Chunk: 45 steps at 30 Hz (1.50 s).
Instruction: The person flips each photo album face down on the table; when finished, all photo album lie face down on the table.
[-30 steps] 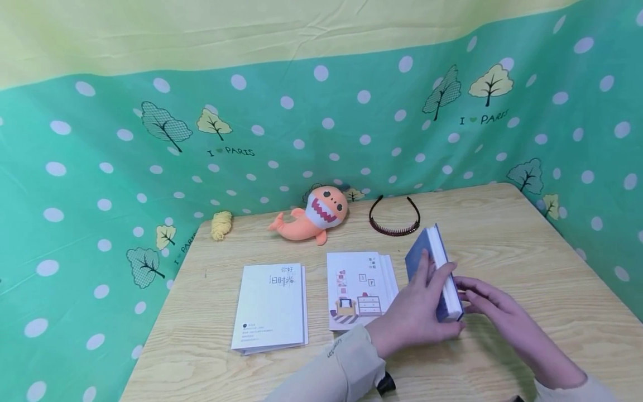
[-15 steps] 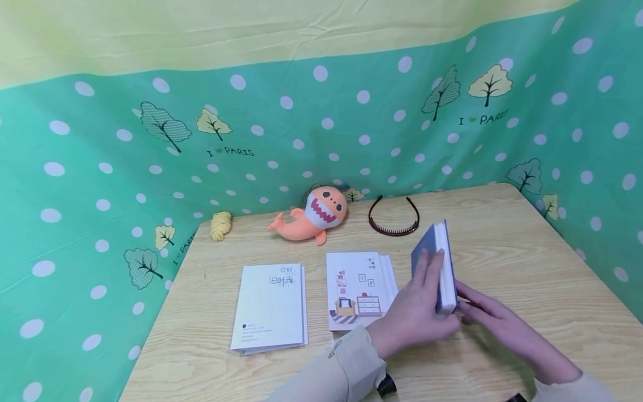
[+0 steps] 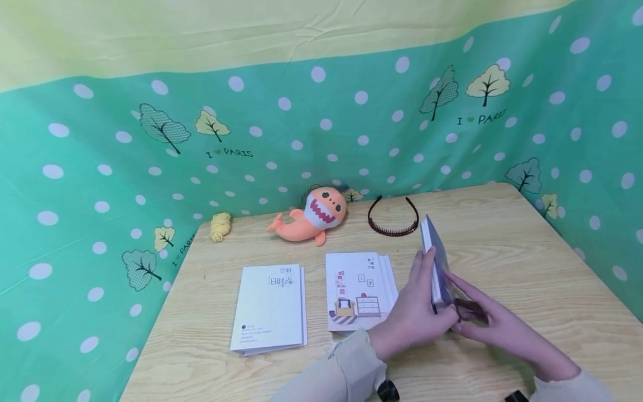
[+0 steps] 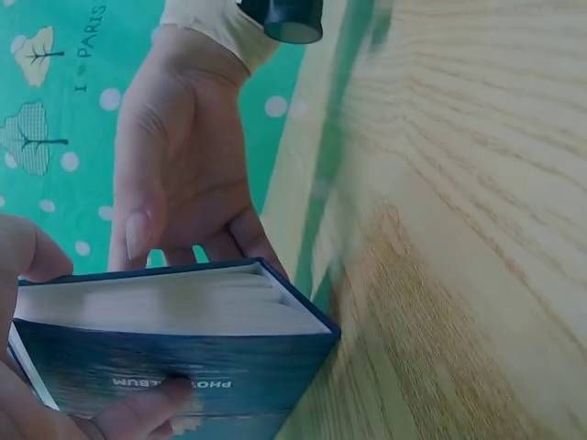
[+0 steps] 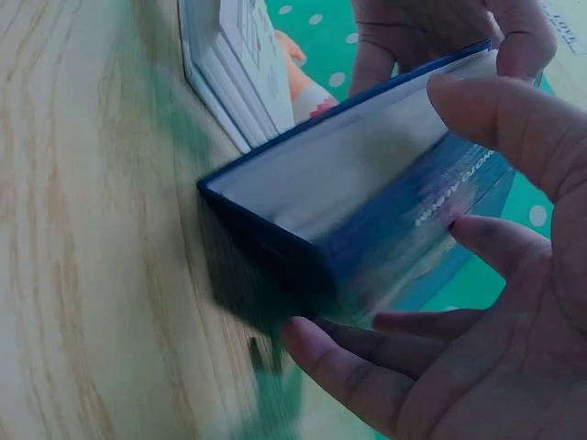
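A thick blue photo album [image 3: 442,265] stands tilted on edge between my two hands at the right of the table. My left hand [image 3: 414,312] grips it, its fingers along the album's left side and the thumb low at the near edge. In the left wrist view, fingers [image 4: 151,408] lie on the lettered cover. At the album's right side is my right hand [image 3: 492,318]. In the right wrist view a fingertip touches the lettered cover, while the other fingers [image 5: 358,367] are spread below, and the thumb is near the page edges.
To the left lie a white book [image 3: 271,307] and a white illustrated book [image 3: 356,301]. Along the back are yellow yarn [image 3: 220,226], an orange shark plush [image 3: 306,218] and a dark toothed headband [image 3: 394,230]. A green dotted curtain [image 3: 281,123] hangs behind the table [image 3: 191,363].
The album has turned between the hands: its left cover showed before, and now its right cover shows with the pages toward the left. My right hand has shifted slightly left; the other things stay put.
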Tool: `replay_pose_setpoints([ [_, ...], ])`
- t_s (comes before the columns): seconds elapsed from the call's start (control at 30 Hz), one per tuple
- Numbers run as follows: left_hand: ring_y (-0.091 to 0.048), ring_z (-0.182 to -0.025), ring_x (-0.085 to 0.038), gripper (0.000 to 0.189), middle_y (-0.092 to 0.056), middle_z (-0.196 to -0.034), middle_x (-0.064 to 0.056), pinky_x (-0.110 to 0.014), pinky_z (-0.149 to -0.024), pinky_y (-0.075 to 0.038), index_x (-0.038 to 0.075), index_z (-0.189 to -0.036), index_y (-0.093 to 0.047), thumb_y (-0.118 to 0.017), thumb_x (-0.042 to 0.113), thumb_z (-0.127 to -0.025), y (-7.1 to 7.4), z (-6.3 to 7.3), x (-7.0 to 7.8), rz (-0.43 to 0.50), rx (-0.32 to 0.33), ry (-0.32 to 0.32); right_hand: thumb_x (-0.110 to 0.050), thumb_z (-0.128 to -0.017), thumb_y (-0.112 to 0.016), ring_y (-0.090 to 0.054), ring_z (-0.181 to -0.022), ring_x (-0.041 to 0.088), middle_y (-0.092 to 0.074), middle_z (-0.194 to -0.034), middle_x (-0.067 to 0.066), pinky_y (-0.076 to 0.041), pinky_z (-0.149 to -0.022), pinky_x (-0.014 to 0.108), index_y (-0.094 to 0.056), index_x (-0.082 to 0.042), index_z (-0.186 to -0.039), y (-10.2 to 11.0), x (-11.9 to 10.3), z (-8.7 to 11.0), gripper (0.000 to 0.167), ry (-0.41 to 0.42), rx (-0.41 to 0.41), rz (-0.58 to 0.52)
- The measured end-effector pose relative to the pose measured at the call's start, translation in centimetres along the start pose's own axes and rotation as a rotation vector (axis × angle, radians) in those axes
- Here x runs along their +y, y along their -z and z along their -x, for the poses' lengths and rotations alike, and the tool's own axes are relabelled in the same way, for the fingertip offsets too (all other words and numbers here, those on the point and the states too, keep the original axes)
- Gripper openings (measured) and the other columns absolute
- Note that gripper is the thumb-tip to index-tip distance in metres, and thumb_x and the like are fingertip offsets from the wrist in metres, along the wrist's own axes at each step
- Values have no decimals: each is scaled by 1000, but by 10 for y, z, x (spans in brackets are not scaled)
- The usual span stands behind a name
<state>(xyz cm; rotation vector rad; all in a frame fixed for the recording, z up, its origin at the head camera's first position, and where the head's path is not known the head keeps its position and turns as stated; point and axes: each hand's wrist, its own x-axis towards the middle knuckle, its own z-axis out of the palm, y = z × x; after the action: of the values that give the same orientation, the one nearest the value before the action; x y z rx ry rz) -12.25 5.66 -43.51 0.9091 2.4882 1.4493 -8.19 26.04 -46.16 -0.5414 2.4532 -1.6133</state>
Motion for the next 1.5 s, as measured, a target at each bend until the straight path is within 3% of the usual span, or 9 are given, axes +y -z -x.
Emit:
replay_pose_setpoints([
  [0.13, -34, -139, -24, 110, -5, -163, -8, -28, -107, -35, 27, -157, 5, -70, 16, -76, 1, 1, 0, 71, 28, -25, -16, -87, -73, -47, -125, 29, -24, -156, 25, -47, -94, 24, -21, -17, -157, -1, 0, -1, 87, 23, 49, 107],
  [0.3, -33, -138, -16, 112, -16, -160, -6, -28, -110, -31, 25, -156, 5, -71, 7, -76, -3, 3, -2, 215, 48, -26, -17, -87, -73, -47, -124, 42, -27, -155, 23, -49, -91, 25, -25, -16, -156, 0, 2, -2, 84, 57, 102, 203],
  [0.43, -26, -142, -15, 113, -12, -162, -5, -29, -113, -26, 22, -156, 8, -70, 3, -78, -5, 3, -3, 268, 57, -48, -18, -88, -72, -43, -126, 48, -23, -157, 21, -47, -91, 23, -26, -18, -156, 4, 4, -1, 81, 25, 99, 193],
  [0.57, -26, -143, -16, 112, -13, -161, -6, -29, -114, -25, 18, -156, 8, -71, 2, -79, -4, 3, -1, 293, 58, -68, -20, -89, -71, -39, -127, 56, -19, -155, 29, -50, -93, 47, -27, -19, -155, 9, 5, 0, 80, -31, 94, 181],
  [0.67, -25, -143, -16, 112, -13, -161, -7, -29, -114, -24, 17, -156, 9, -72, 5, -79, -3, 5, 0, 291, 60, -32, -23, -89, -72, -31, -127, 62, -17, -155, 32, -42, -91, 66, -30, -19, -155, 12, 7, 2, 78, -57, 99, 207],
  [0.77, -27, -142, -16, 113, -18, -160, -5, -29, -114, -24, 19, -156, 6, -75, 5, -79, -3, 5, -2, 266, 76, -15, -24, -89, -71, -29, -129, 62, -17, -155, 31, -40, -91, 68, -32, -20, -154, 15, 9, 2, 76, -71, 101, 239],
  [0.93, -40, -134, -15, 110, -38, -149, -2, -27, -110, -32, 29, -153, -7, -79, -1, -75, -4, 1, -10, 263, 92, -52, -23, -87, -73, -24, -128, 65, -17, -155, 31, -29, -89, 78, -36, -21, -152, 20, 13, 4, 75, -74, 118, 270],
  [1.17, -46, -129, -14, 106, -46, -143, -4, -27, -108, -35, 32, -150, -14, -76, -7, -74, -7, 1, -18, 252, 56, -64, -27, -85, -75, -22, -128, 66, -17, -158, 25, -24, -88, 81, -39, -21, -151, 29, 17, 8, 75, -103, 128, 340],
  [1.5, -45, -131, -15, 105, -48, -144, -4, -26, -109, -34, 18, -153, -15, -74, -11, -72, -18, 2, -25, 176, 2, -21, -27, -86, -74, -27, -126, 66, -20, -155, 29, -28, -87, 79, -38, -21, -151, 38, 19, 16, 75, -104, 94, 413],
])
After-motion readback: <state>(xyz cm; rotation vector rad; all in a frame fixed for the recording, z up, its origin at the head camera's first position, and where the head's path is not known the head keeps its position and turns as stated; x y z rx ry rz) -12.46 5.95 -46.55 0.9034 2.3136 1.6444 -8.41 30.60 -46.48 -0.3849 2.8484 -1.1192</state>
